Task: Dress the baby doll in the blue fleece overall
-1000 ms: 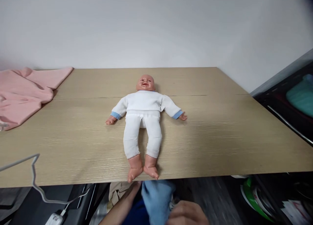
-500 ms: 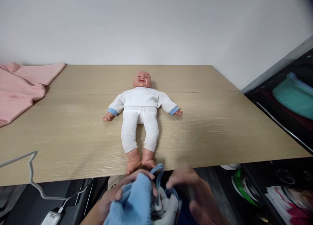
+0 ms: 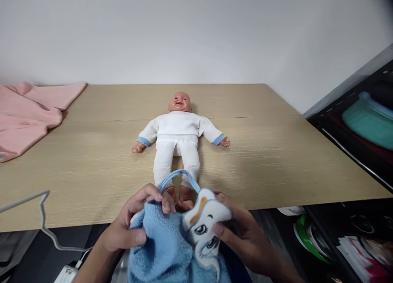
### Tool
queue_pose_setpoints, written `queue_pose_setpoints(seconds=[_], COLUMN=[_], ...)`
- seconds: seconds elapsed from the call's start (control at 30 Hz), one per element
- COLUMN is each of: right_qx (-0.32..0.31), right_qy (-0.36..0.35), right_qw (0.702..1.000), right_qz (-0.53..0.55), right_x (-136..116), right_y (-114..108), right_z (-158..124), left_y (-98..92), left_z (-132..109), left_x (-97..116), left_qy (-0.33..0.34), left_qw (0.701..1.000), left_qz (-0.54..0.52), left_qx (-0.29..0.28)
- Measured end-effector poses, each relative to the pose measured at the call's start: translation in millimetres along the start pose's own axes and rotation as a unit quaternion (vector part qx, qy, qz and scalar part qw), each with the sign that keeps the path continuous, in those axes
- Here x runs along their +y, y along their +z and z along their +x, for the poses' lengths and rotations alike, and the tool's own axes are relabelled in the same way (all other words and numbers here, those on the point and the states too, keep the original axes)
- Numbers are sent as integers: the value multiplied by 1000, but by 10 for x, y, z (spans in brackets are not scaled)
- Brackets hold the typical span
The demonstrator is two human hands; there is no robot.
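Observation:
Between my hands, at the table's front edge, hangs a fluffy blue hand towel (image 3: 167, 246) with a blue hanging loop (image 3: 181, 172) at its top. A white padded cartoon head (image 3: 204, 223) with embroidered eyes and an orange patch is attached to it. My left hand (image 3: 135, 221) grips the blue cloth, thumb in front. My right hand (image 3: 242, 234) pinches the cartoon head, thumb on its face side. Just beyond lies a baby doll (image 3: 178, 127) on its back, in white clothes with blue cuffs, arms spread; the loop overlaps its lower legs.
A pink cloth (image 3: 27, 115) lies at the table's left. A grey-white cable (image 3: 44, 217) runs over the front left edge to a white plug block (image 3: 66, 273). At right stand black shelves (image 3: 346, 160) with a green item (image 3: 371, 121). A wall backs the wooden table (image 3: 260, 164).
The towel has risen and turned, so its loop and cartoon head now show clearly. My right hand, blurred and apart before, has closed on the head. My left hand has moved up and left.

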State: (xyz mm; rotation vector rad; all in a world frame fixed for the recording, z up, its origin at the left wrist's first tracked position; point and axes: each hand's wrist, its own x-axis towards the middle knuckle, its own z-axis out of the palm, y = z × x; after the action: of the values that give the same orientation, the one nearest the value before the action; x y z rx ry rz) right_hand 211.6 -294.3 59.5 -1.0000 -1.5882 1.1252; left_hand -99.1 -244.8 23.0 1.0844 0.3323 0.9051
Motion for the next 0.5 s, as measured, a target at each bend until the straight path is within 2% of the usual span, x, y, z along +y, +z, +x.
queue_pose_setpoints(seconds=[0.07, 0.17, 0.3, 0.37, 0.43, 0.5], right_qx=[15, -15, -65, -79, -91, -127], right_qy=[-37, -74, -125, -141, -157, -172], right_qw=[999, 996, 981, 973, 967, 959], right_qz=[-17, -48, -133, -162, -181, -186], right_x=[-97, -246, -352, -380, -428, -509], right_y=[-77, -172, -254, -295, -338, -374], right_z=[105, 252, 375, 410, 455, 537], left_y=[12, 56, 87, 83, 87, 115], left_z=[73, 186, 241, 219, 206, 249], left_x=[208, 462, 637, 693, 757, 835], left_qy=[7, -7, 6, -11, -62, -95], left_qw=[997, 974, 950, 934, 902, 857], left_qz=[80, 228, 312, 355, 425, 504], left_qx=[-5, 10, 23, 26, 38, 37])
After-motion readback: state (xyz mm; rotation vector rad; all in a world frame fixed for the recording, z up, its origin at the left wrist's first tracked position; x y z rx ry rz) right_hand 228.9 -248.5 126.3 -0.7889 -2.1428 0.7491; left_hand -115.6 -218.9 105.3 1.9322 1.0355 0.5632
